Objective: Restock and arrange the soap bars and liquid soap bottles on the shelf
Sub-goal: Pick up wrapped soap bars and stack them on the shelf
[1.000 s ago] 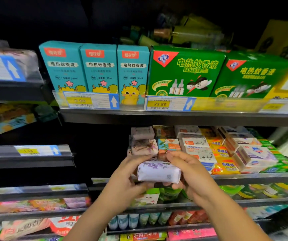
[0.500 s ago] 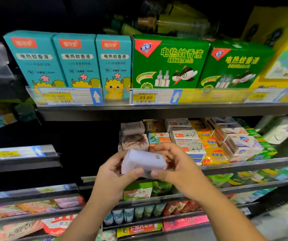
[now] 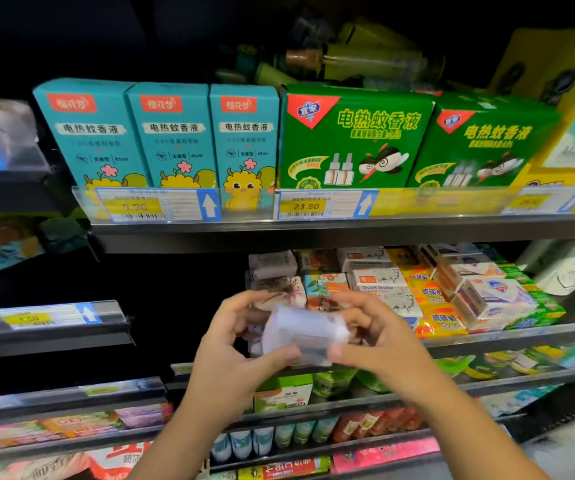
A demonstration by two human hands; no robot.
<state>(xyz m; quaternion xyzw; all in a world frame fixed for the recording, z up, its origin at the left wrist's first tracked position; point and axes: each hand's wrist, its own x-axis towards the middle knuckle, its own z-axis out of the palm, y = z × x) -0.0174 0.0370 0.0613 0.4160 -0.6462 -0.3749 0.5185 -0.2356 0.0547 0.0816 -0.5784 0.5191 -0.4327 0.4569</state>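
A white soap bar (image 3: 305, 332) with faint lilac print is held between both hands in front of the middle shelf (image 3: 508, 337), blurred. My left hand (image 3: 234, 344) grips its left end and my right hand (image 3: 365, 337) its right end. Just behind it stand stacked lilac-print soap bars (image 3: 279, 285). To their right lie goat soap boxes (image 3: 379, 284), yellow soap packs (image 3: 438, 308) and white boxed bars (image 3: 494, 299). A white refill pouch (image 3: 570, 268) leans at the far right.
The shelf above carries teal boxes (image 3: 171, 133) and green boxes (image 3: 355, 136) of mosquito liquid behind price tags (image 3: 307, 204). Lower shelves hold small bottles (image 3: 262, 441) and packets. The left of the middle shelf is dark.
The bar has been turned in my hands and its printed face now points away. It sits a little closer to the stacked bars, and my view has shifted slightly.
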